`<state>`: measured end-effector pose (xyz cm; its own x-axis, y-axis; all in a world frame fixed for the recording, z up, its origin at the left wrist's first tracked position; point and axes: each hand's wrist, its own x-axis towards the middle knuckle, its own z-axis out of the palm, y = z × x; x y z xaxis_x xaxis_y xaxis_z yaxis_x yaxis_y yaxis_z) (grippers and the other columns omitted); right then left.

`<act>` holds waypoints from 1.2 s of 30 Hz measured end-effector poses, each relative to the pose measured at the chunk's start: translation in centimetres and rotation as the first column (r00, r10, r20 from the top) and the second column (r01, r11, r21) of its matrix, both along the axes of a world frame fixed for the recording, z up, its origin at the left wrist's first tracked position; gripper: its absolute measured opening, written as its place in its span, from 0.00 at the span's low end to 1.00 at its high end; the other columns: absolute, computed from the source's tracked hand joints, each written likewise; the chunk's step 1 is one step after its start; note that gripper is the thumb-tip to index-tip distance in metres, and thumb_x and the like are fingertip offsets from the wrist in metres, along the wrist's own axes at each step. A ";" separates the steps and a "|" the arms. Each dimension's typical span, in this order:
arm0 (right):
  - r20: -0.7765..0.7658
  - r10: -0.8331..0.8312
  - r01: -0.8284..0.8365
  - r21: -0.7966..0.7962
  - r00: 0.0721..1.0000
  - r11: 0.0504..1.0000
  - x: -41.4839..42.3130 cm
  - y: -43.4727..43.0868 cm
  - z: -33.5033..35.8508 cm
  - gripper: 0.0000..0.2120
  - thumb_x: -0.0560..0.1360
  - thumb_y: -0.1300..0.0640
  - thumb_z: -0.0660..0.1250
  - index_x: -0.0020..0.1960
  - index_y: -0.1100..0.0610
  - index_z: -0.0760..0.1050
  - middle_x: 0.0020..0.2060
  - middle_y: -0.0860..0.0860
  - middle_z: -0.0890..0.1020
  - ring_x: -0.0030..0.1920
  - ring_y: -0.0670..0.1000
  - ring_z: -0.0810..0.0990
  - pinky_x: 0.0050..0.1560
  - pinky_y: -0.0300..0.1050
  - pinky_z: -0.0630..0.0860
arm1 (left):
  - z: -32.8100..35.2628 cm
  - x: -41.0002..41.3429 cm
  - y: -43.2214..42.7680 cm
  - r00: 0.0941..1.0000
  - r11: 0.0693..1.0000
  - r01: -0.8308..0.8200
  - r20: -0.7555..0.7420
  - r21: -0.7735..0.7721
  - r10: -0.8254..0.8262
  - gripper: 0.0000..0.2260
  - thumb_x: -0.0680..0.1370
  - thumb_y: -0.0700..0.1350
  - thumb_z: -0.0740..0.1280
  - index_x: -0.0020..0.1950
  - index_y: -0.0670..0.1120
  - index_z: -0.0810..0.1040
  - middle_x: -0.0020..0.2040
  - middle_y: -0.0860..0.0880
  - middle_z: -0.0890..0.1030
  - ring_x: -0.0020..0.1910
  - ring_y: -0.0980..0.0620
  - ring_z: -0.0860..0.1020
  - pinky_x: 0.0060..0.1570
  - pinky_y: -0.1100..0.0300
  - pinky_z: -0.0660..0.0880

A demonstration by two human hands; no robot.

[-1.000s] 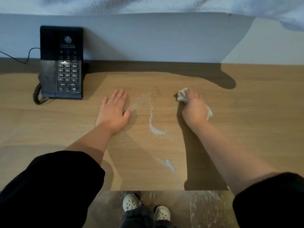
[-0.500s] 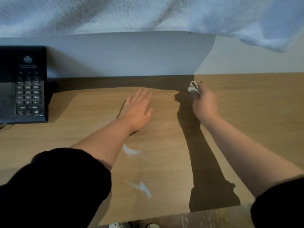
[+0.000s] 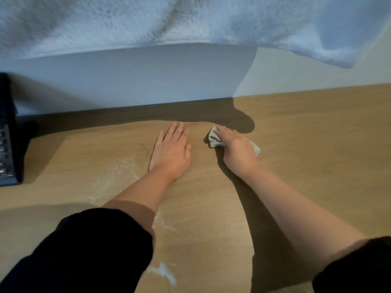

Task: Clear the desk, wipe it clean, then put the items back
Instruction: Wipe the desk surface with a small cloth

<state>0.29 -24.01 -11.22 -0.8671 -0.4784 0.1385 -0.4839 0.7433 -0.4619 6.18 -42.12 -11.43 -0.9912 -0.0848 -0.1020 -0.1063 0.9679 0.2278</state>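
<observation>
cloth gripped in curled right hand, pressed on desk near its back edge. left hand flat on desk, fingers straight, holding nothing. white smears toward desk's front.

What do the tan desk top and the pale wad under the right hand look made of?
Tan desk top: wood or wood-look laminate, matt, going by faint straight grain lines. Pale crumpled wad under the right hand: soft cloth, perhaps paper towel, going by its folds and creases.
</observation>
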 end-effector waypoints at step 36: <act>0.281 0.055 -0.001 -0.187 0.958 0.982 -1.3 0.9 2.4 0.22 0.72 0.74 0.60 0.60 0.58 0.80 0.58 0.50 0.81 0.61 0.48 0.77 0.63 0.31 0.65 | 0.2 -0.1 0.2 0.999 0.998 -0.010 0.036 -0.059 0.012 0.28 0.83 0.52 0.50 0.80 0.48 0.45 0.81 0.51 0.44 0.79 0.53 0.41 0.77 0.50 0.41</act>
<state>-0.98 -23.08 -8.84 -0.8699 -0.4926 -0.0240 -0.3322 0.6211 -0.7098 6.12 -41.87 -11.25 -0.9859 -0.1025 -0.1322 -0.1241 0.9781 0.1669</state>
